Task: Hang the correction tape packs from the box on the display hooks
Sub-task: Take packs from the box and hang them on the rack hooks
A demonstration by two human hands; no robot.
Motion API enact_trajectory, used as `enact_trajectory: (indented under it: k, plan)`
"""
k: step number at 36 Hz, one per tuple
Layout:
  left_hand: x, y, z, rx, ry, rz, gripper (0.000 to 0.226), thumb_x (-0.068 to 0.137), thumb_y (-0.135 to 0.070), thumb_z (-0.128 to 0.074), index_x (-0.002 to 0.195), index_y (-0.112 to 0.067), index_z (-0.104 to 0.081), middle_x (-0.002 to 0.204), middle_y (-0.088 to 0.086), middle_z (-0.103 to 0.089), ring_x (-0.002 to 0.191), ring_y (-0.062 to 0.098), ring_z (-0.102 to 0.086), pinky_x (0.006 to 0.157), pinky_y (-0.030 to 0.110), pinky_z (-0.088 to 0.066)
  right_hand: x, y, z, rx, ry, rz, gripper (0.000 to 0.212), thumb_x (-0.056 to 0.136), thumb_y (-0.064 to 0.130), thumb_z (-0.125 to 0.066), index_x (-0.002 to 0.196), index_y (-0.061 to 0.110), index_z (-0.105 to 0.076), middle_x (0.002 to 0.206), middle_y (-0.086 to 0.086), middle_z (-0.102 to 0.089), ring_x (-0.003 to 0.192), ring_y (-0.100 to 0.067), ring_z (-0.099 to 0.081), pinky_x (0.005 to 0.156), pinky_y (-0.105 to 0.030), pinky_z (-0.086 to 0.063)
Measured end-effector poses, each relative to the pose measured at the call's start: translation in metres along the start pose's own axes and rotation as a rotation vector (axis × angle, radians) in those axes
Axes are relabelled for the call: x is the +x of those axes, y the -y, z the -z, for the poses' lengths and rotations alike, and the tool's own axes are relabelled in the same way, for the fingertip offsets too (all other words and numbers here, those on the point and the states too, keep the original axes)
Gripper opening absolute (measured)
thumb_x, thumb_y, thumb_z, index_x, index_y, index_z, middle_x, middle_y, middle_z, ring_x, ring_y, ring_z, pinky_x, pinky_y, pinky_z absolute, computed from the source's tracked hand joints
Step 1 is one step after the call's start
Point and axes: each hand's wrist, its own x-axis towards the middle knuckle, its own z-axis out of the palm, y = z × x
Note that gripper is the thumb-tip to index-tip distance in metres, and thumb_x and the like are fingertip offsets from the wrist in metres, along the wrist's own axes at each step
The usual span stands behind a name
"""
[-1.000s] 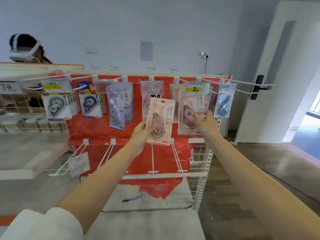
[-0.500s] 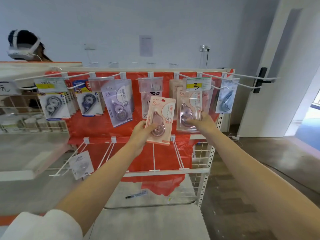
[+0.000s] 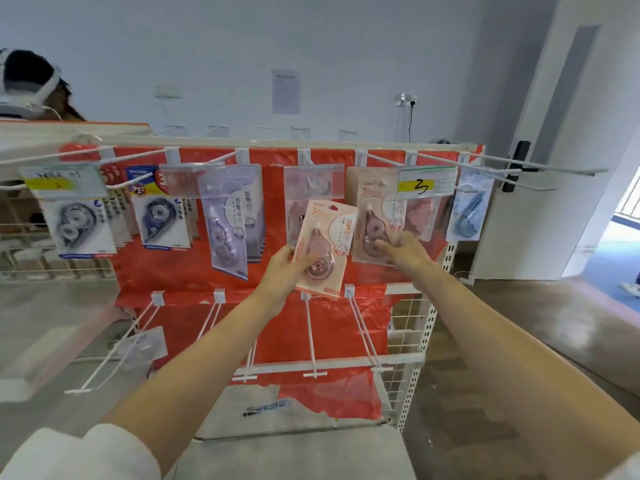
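My left hand (image 3: 284,271) grips a pink correction tape pack (image 3: 325,251) by its lower left side and holds it upright in front of the rack, off any hook. My right hand (image 3: 403,252) touches the bottom of the pink packs (image 3: 377,223) hanging on the hook under the price tag marked 3 (image 3: 427,181). Grey, blue and lilac packs (image 3: 228,223) hang on the top hooks further left. A pale blue pack (image 3: 469,209) hangs at the far right. The box is out of view.
Several bare white hooks (image 3: 311,341) jut forward from the lower rail of the red-backed rack (image 3: 194,289). A pen (image 3: 266,408) lies on the bottom shelf. Another person's head with a headset (image 3: 27,84) shows behind the rack at left. A door (image 3: 540,150) stands at right.
My right hand has slid down from the middle of the hanging pink packs to their lower edge. My left hand has kept its hold on the pink pack, which stays off the hooks.
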Motion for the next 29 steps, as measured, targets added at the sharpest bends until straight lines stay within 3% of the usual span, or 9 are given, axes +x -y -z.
enact_trajectory:
  k: [5,8,12,14,17,22,26,29]
  plan:
    - [0.018,0.002,0.004,0.026,0.007,0.012,0.019,0.086,-0.018,-0.069,0.098,-0.011,-0.056,0.113,0.018,-0.066,0.105,0.032,-0.065,0.096,0.048,-0.050,0.013,0.008,-0.011,-0.052,0.004,0.029,0.018,0.093,0.021,-0.058,0.101,0.007,-0.066,0.100,-0.017,-0.070,0.095,-0.030,-0.066,0.087,-0.047,-0.053]
    - [0.025,0.003,0.007,0.032,-0.002,0.020,0.022,0.084,-0.019,-0.071,0.098,-0.011,-0.056,0.114,0.018,-0.066,0.106,0.033,-0.064,0.097,0.049,-0.050,0.019,0.017,-0.011,-0.103,0.002,0.045,0.027,0.094,0.020,-0.059,0.120,0.013,-0.062,0.104,-0.015,-0.068,0.097,-0.029,-0.065,0.090,-0.048,-0.051]
    - [0.030,0.004,0.008,0.037,-0.001,0.017,0.016,0.085,-0.014,-0.071,0.097,-0.014,-0.061,0.110,0.016,-0.068,0.107,0.034,-0.064,0.096,0.048,-0.050,0.012,0.026,-0.009,-0.117,-0.056,-0.020,0.045,0.094,0.025,-0.059,0.128,0.000,-0.044,0.111,-0.010,-0.057,0.106,-0.029,-0.057,0.084,-0.033,-0.045]
    - [0.032,0.003,0.007,0.046,0.009,0.010,0.017,0.087,-0.013,-0.069,0.103,-0.013,-0.063,0.110,0.014,-0.068,0.106,0.033,-0.064,0.094,0.045,-0.050,0.008,0.027,-0.009,-0.146,-0.067,-0.005,0.046,0.095,0.024,-0.057,0.132,0.003,-0.040,0.122,-0.018,-0.052,0.112,-0.035,-0.055,0.094,-0.041,-0.046]
    - [0.032,0.004,0.006,0.046,0.006,-0.012,0.020,0.087,-0.011,-0.068,0.107,-0.010,-0.064,0.112,0.018,-0.068,0.107,0.036,-0.064,0.097,0.050,-0.049,0.003,0.027,-0.010,-0.259,-0.049,0.084,0.036,0.096,0.023,-0.055,0.128,0.007,-0.049,0.125,-0.022,-0.043,0.112,-0.040,-0.054,0.100,-0.047,-0.044]
    - [0.027,0.005,-0.001,0.044,0.011,-0.008,0.011,0.089,-0.009,-0.065,0.098,-0.015,-0.064,0.112,0.019,-0.067,0.107,0.037,-0.063,0.098,0.052,-0.048,-0.007,0.018,-0.009,-0.385,-0.097,0.043,0.049,0.093,0.032,-0.060,0.127,0.002,-0.039,0.122,-0.018,-0.053,0.115,-0.038,-0.055,0.092,-0.044,-0.044]
    - [0.017,0.005,-0.009,0.036,0.038,-0.008,0.015,0.089,-0.011,-0.066,0.104,-0.011,-0.063,0.113,0.018,-0.067,0.107,0.034,-0.064,0.098,0.050,-0.048,-0.019,0.012,-0.006,-0.579,-0.090,0.067,0.055,0.094,0.037,-0.056,0.131,0.003,-0.032,0.122,-0.020,-0.058,0.109,-0.040,-0.058,0.089,-0.048,-0.049]
    - [0.008,0.004,-0.016,0.028,0.045,-0.014,0.015,0.089,-0.009,-0.065,0.104,-0.012,-0.062,0.113,0.017,-0.067,0.107,0.033,-0.064,0.097,0.047,-0.050,-0.027,0.008,-0.005,-0.734,-0.055,0.078,0.054,0.095,0.034,-0.055,0.135,0.006,-0.032,0.122,-0.016,-0.059,0.109,-0.037,-0.059,0.085,-0.044,-0.046]
